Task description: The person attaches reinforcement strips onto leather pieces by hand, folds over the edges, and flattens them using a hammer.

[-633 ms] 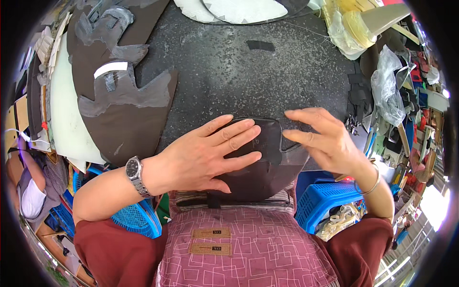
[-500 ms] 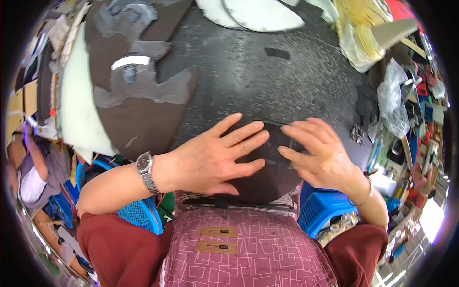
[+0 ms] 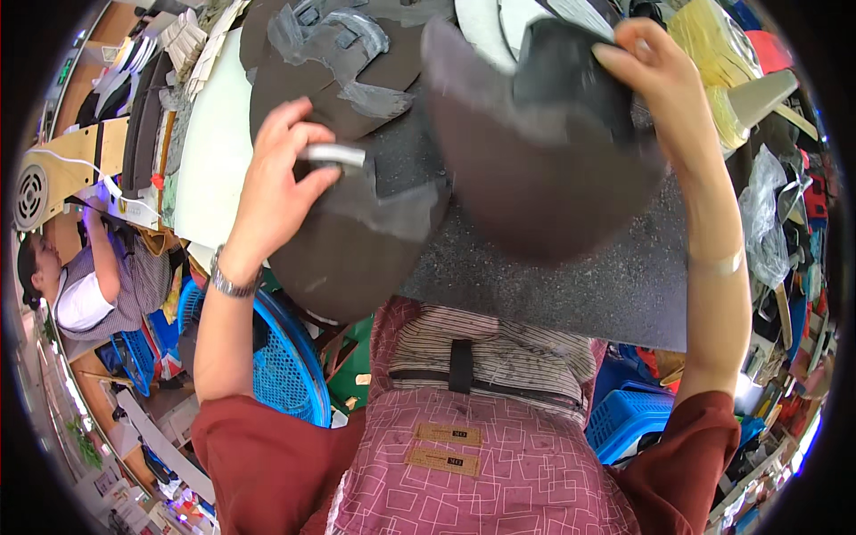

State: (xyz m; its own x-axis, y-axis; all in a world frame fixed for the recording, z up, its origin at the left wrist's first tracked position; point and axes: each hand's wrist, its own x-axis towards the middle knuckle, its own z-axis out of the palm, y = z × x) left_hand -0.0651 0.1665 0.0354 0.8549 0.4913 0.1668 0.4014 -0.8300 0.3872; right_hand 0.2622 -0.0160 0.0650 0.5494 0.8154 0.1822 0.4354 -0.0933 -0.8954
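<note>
My right hand (image 3: 655, 67) is closed on the upper right edge of a dark brown sheet piece (image 3: 544, 196), lifted above the table. The piece has a rounded lower edge, a black patch (image 3: 571, 76) near its top and some motion blur. My left hand (image 3: 283, 183), with a metal watch at the wrist, is over another dark brown piece (image 3: 352, 267) at the left. Its thumb and fingers are apart on either side of a short white strip (image 3: 339, 154) on that piece. Grey smears surround the strip.
More brown pieces with grey patches (image 3: 343, 45) lie at the far left of the black table (image 3: 553, 294). White curved pieces (image 3: 481, 27) are at the back. Blue baskets (image 3: 290, 366) flank my lap. A yellow-wrapped cone (image 3: 758, 98) stands far right. Another person (image 3: 89, 276) sits at left.
My right hand has raised the brown piece off the table's near edge, up and away. My left hand has left it and moved to the white strip. The view has shifted left.
</note>
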